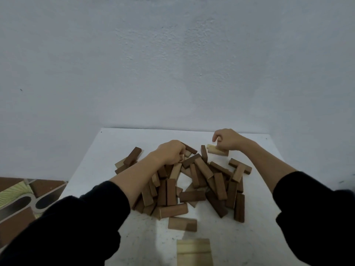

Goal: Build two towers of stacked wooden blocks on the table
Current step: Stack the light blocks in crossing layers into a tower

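left hand (pixel 172 152) curled gripping a block atop the block pile (pixel 194 187), right hand (pixel 227 140) pinching a pale block (pixel 215 150) just behind the pile

Pale blue-grey wall (pixel 172 64) behind; patterned floor tiles (pixel 23 198) at lower left

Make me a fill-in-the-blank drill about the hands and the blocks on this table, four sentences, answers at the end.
1. The right hand holds a ____ -coloured block at the far side of the table.
2. The left hand reaches into the ____ of brown blocks.
3. Both arms wear ____ sleeves.
4. At the near edge lies a set of pale blocks, placed ____ by side.

Answers: pale; pile; black; side
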Demonstrator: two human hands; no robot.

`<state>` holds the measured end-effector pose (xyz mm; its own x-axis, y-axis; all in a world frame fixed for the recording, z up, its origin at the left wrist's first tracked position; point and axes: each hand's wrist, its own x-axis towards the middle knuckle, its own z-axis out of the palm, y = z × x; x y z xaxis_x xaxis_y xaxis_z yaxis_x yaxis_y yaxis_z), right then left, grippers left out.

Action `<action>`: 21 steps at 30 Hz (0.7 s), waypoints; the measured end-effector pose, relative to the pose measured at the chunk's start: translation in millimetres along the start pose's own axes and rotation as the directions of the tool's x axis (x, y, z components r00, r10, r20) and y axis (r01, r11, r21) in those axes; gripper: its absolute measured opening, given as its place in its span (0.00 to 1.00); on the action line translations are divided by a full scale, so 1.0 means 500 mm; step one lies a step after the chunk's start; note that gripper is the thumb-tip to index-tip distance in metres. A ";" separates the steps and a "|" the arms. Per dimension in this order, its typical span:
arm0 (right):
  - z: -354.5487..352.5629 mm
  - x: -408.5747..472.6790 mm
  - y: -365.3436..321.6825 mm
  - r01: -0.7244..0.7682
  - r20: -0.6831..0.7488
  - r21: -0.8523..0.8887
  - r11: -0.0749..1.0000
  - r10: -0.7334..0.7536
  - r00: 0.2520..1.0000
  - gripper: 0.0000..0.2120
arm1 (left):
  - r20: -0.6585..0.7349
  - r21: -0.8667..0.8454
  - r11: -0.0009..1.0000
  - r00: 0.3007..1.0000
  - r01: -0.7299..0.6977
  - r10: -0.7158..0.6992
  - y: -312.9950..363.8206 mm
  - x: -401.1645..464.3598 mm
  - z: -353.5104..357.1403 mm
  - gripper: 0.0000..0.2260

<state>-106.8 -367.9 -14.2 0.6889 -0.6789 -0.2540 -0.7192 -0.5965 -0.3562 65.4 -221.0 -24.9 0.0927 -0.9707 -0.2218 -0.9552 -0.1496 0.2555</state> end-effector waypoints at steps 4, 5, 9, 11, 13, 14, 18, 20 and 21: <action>0.011 -0.010 0.009 -0.041 -0.105 0.085 0.995 0.050 0.993 0.06 | -0.100 -0.083 0.997 0.995 0.005 -0.014 -0.006 -0.005 -0.008 0.04; 0.014 -0.010 0.011 -0.055 -0.147 0.076 0.996 0.065 0.987 0.06 | -0.124 -0.107 0.994 0.992 0.008 -0.022 -0.008 -0.006 -0.010 0.04; 0.035 -0.007 0.007 -0.071 -0.178 0.038 0.997 0.077 0.981 0.15 | -0.180 -0.256 0.966 0.981 0.023 -0.071 -0.012 -0.017 -0.008 0.04; 0.052 -0.007 0.002 -0.107 -0.158 -0.042 0.993 0.100 0.982 0.14 | -0.192 -0.354 0.935 0.977 0.018 -0.091 -0.009 -0.024 -0.009 0.04; 0.069 -0.008 -0.006 -0.148 -0.154 -0.142 0.979 0.126 0.980 0.10 | -0.206 -0.450 0.893 0.971 0.017 -0.122 -0.006 -0.031 -0.009 0.04; 0.073 -0.012 -0.014 -0.166 -0.164 -0.171 0.971 0.138 0.977 0.08 | -0.220 -0.482 0.876 0.966 0.015 -0.137 -0.005 -0.035 -0.009 0.04; 0.051 -0.024 -0.052 -0.145 -0.285 0.009 0.989 0.142 0.948 0.08 | -0.294 -0.652 0.758 0.927 -0.015 -0.234 0.006 -0.044 -0.013 0.04; 0.025 -0.045 -0.093 -0.054 -0.260 0.391 0.919 0.166 0.951 0.07 | -0.316 -0.750 0.661 0.894 -0.030 -0.318 0.016 -0.052 -0.025 0.06; 0.011 -0.063 -0.119 -0.026 -0.206 0.590 0.807 0.181 0.962 0.05 | -0.304 -0.822 0.567 0.885 -0.056 -0.353 0.023 -0.059 -0.034 0.07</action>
<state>-85.4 -308.9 10.1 0.5134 -0.8492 -0.1236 -0.5446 -0.2111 -0.8117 56.4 -197.3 0.6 0.5044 -0.8635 -0.0004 -0.3161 -0.1850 0.9305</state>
